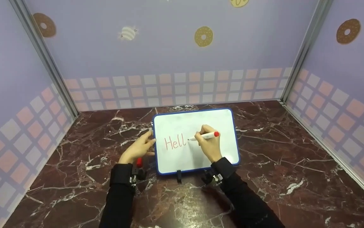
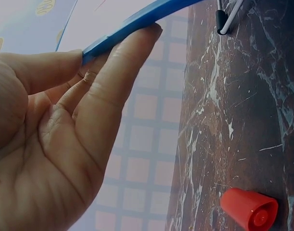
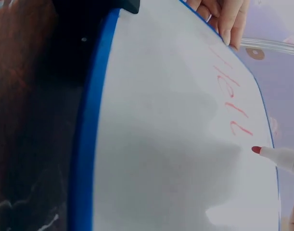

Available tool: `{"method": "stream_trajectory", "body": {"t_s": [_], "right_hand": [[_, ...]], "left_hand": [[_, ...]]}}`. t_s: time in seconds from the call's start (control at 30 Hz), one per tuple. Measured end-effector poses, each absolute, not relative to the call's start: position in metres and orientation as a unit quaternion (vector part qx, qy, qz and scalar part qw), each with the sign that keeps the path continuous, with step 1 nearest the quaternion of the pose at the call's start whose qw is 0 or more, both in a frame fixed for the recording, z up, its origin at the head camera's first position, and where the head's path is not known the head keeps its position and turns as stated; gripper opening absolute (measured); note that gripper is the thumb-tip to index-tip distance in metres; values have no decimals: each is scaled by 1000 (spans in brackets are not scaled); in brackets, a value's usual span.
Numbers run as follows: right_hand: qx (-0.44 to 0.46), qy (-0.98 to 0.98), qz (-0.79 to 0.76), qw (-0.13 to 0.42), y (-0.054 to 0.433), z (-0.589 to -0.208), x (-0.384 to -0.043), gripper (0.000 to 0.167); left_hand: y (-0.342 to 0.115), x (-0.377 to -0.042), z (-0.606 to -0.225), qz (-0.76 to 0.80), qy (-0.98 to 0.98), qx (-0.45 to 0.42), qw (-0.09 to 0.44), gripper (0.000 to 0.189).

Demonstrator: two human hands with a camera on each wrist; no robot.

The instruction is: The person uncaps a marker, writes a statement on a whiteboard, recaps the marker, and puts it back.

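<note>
A small whiteboard (image 1: 172, 161) with a blue frame stands tilted on the table, the red letters "Hell" written across its left half. At its left edge my left hand (image 1: 139, 146) pinches the blue frame (image 2: 132, 26), thumb on one side and fingers on the other. My right hand (image 1: 210, 145) holds a white marker (image 1: 206, 136) with a red end, gripped like a pen. The marker's red tip (image 3: 256, 149) is close to the board surface, just past the last letter.
A red marker cap (image 2: 250, 209) stands on the dark marbled table (image 1: 289, 177), near my left wrist. A black foot (image 1: 178, 176) shows at the board's lower edge, and a thin wire leg (image 2: 232, 17) behind it. Patterned walls (image 1: 169, 57) enclose the back and sides.
</note>
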State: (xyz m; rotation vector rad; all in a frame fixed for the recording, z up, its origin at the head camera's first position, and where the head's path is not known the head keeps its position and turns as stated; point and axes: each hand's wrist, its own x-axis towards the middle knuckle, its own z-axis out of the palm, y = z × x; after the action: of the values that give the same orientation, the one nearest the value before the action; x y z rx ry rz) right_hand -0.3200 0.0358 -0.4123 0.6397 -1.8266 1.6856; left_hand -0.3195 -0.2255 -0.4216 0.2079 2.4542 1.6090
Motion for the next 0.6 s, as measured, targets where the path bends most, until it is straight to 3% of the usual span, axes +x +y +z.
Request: {"method": "stream_trajectory", "body": {"t_s": [0.6], "right_hand": [[218,-681,633,296,38,-413,-322,24]], "left_hand": [[-225,-320,-420,537,833,85,97,55]]}}
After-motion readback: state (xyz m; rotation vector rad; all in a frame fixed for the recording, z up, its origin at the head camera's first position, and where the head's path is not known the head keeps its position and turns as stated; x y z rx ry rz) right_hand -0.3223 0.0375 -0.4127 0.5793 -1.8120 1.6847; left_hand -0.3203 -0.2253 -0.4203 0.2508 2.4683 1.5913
